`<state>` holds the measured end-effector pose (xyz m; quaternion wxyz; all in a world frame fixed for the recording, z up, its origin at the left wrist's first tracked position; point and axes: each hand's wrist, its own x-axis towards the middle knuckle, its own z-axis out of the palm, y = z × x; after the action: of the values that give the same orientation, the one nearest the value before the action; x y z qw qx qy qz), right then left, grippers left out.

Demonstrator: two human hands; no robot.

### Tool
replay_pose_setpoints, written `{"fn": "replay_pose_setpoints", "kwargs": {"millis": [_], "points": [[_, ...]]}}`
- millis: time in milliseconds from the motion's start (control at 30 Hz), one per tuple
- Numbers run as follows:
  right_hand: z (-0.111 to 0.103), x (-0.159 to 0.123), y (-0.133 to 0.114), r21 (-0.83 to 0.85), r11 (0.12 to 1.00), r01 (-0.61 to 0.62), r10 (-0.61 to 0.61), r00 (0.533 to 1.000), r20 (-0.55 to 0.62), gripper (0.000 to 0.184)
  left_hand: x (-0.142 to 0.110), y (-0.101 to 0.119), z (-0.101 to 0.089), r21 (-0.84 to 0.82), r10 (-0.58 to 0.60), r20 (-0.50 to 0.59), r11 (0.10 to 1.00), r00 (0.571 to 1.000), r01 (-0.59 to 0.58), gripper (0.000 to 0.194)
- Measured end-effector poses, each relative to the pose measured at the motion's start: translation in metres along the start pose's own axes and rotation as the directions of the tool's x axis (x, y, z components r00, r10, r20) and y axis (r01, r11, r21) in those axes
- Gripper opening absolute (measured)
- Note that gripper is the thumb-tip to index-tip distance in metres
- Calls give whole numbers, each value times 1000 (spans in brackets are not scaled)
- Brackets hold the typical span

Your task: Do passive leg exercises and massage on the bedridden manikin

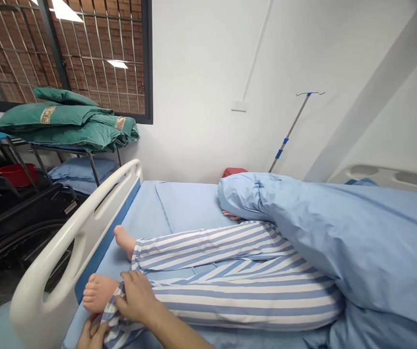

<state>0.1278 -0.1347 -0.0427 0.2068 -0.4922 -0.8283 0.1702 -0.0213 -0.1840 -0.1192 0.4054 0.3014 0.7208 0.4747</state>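
A figure with smooth, manikin-like feet lies on the bed in blue-and-white striped pajama trousers (237,300). At the cuff of the nearer leg, my right hand (139,296) grips the fabric from above, with thumb and fingers bent around it. My left hand (92,333) is lower, at the bottom edge of the view, its fingers closed on the cuff's edge by the heel. The nearer bare foot (98,292) sticks out past the bunched cuff. Farther back, the other foot (124,241) extends from its trouser leg. A blue quilt (325,232) covers the upper body.
A white footboard (54,252) stands just left of the feet. Beyond it are a black wheelchair (26,218), a red basin (18,174) and folded green bedding (70,121). Behind the bed rises an IV pole (292,128). The headboard (393,177) is at the far right.
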Motion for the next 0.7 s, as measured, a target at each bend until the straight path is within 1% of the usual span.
{"fn": "replay_pose_setpoints", "kwargs": {"millis": [33,100,167,200,267,333,433,533,600,633,667,700], "points": [[0,-5,0,-37,999,-22,22,1000,14,46,2,3,3,-27,-15,30,1000,999,15,35],[5,-13,0,-109,992,-57,68,993,100,62,5,8,9,-43,9,72,999,997,-6,29],[15,-13,1,-189,978,-90,123,978,168,77,10,9,13,-17,44,105,999,994,-42,23],[21,-11,1,-230,967,-106,148,973,176,81,14,7,14,3,53,123,999,991,-54,21],[32,-4,1,-302,942,-149,207,964,170,80,20,2,14,14,67,158,997,985,-70,19],[40,3,1,-337,922,-192,262,949,176,78,25,-4,12,4,69,189,997,980,-71,20],[40,9,-1,-338,917,-213,289,937,195,79,23,-5,10,-45,50,197,998,979,-41,23],[23,9,-9,-314,931,-186,251,951,181,76,9,11,12,-202,-5,200,978,980,46,37],[1,8,-18,-282,947,-153,203,967,157,72,-4,32,13,-305,-17,226,948,974,87,48],[-14,8,-22,-265,955,-137,179,974,141,70,-11,46,14,-343,-2,228,936,974,82,53],[-30,8,-28,-246,962,-121,155,980,125,70,-18,62,13,-370,35,227,928,973,53,57],[-49,8,-33,-229,968,-106,133,985,105,69,-25,80,13,-391,81,204,920,976,5,60]]}}
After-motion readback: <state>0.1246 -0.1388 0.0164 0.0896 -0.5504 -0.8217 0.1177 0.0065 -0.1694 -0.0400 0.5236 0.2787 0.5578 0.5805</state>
